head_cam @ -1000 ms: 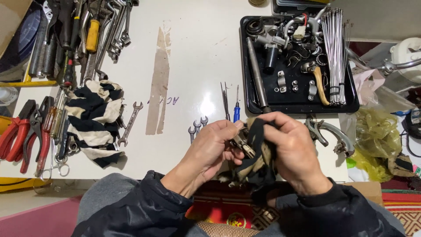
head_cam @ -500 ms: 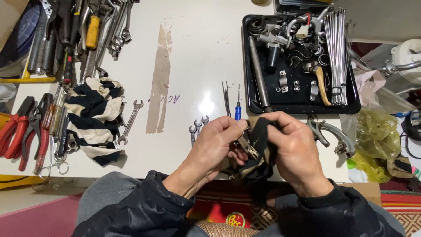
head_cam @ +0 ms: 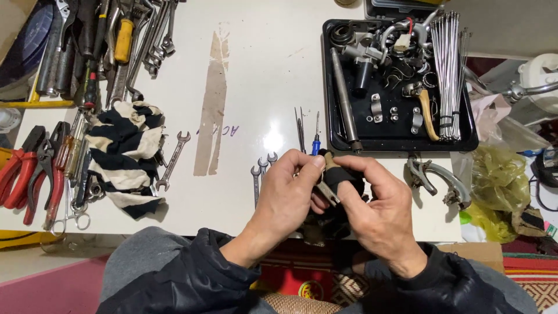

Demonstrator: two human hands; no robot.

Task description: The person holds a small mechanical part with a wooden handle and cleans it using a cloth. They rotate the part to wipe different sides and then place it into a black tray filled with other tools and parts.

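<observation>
At the near table edge, a small metal part point(head_cam: 326, 191) sits pinched in the left hand point(head_cam: 288, 195), steadied so the right hand point(head_cam: 378, 209), gripping a dark striped rag point(head_cam: 343, 177), can press cloth against it; small wrenches point(head_cam: 261, 168) lie just beyond.

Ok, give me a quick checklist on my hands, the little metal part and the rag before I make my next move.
1. Left hand grips the small metal part: ok.
2. Right hand presses the dark black-and-tan rag around the part: ok.
3. Part wiped clean: cannot tell, mostly covered.
4. Part held above the white table's near edge: ok.
5. Blue-handled screwdriver lies close ahead: ok.
6. Black parts tray sits fully on the table: ok.
</observation>
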